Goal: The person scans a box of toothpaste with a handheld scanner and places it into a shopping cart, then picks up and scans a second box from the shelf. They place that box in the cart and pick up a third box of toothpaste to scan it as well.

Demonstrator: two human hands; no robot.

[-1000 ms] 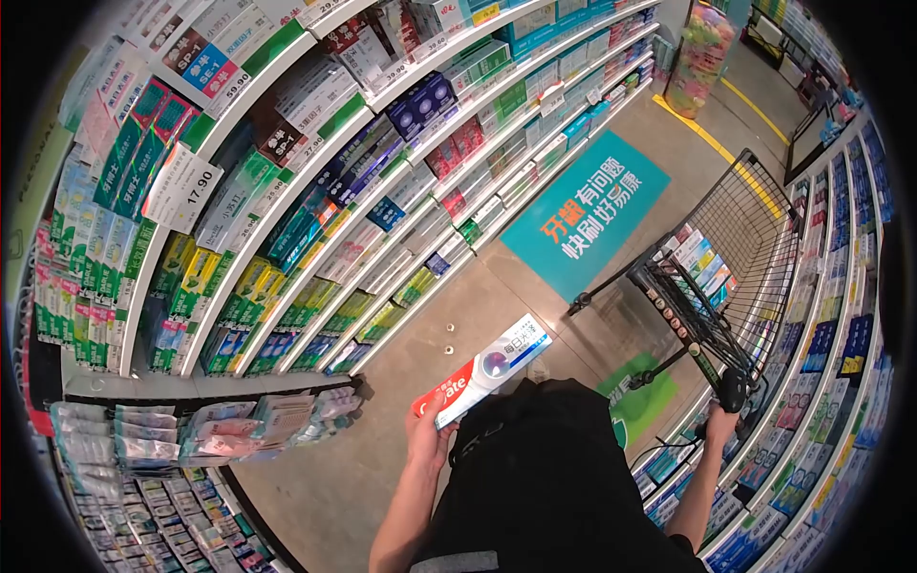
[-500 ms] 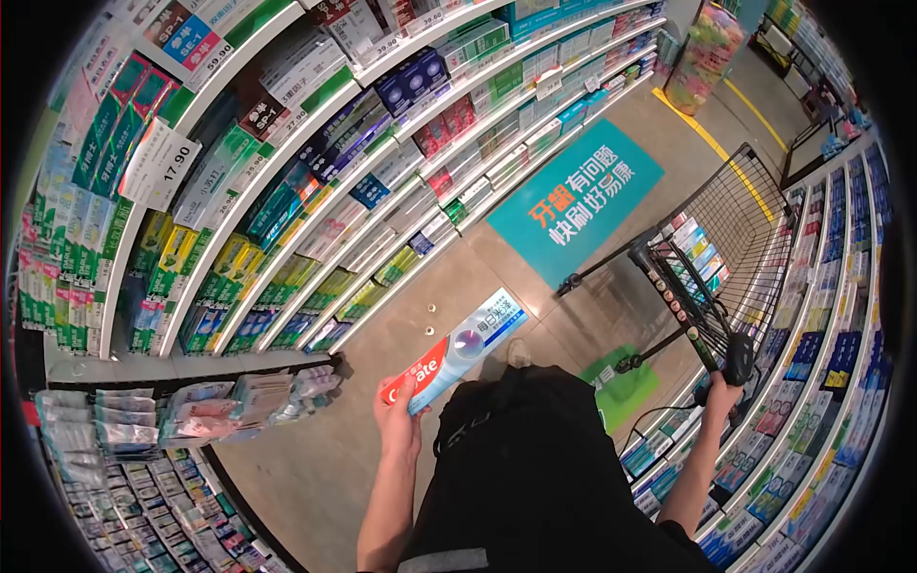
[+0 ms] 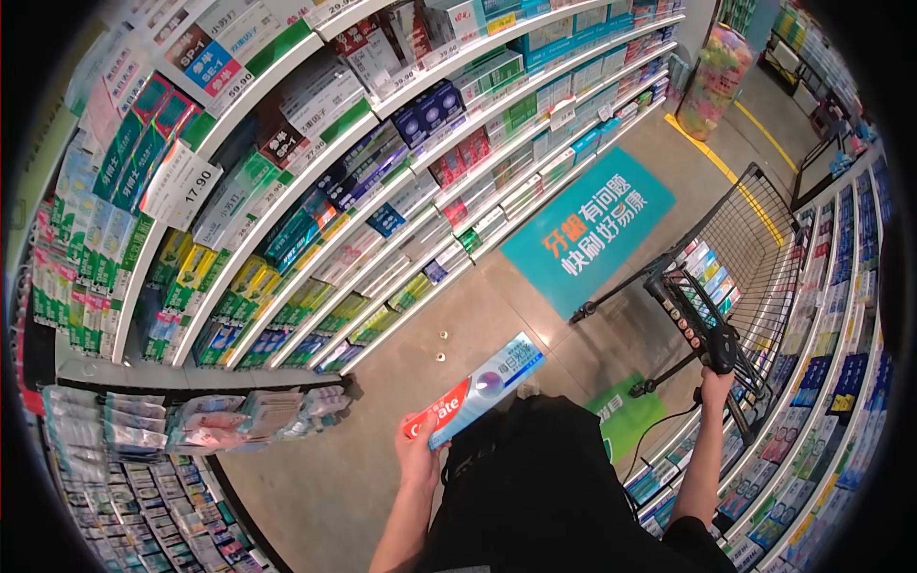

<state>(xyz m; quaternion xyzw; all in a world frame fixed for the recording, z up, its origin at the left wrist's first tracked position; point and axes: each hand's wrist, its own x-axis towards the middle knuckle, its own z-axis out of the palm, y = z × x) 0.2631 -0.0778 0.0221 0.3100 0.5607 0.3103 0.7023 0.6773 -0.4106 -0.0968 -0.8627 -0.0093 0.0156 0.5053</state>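
Note:
My left hand (image 3: 419,455) is closed around the red end of a long Colgate toothpaste box (image 3: 480,386). The box is red, white and light blue, and its printed face is turned up towards me. It is held above the floor, in front of my dark clothing. On the right, my right hand (image 3: 715,386) grips a black corded handheld device (image 3: 723,350) shaped like a barcode scanner. That device is in front of the handle side of a wire shopping cart (image 3: 740,229). Several boxes (image 3: 709,270) are visible in the cart.
Toothpaste shelves (image 3: 382,258) curve along the left, with a price card (image 3: 181,185) sticking out. Hanging packets (image 3: 215,420) stand low at left. More stocked shelves (image 3: 812,382) line the right. Teal (image 3: 592,229) and green (image 3: 626,411) signs lie on the floor.
The view has shifted, so shelves, cart and box appear lower and further right. My right hand with the black device has come slightly left relative to the cart. The left hand keeps its hold.

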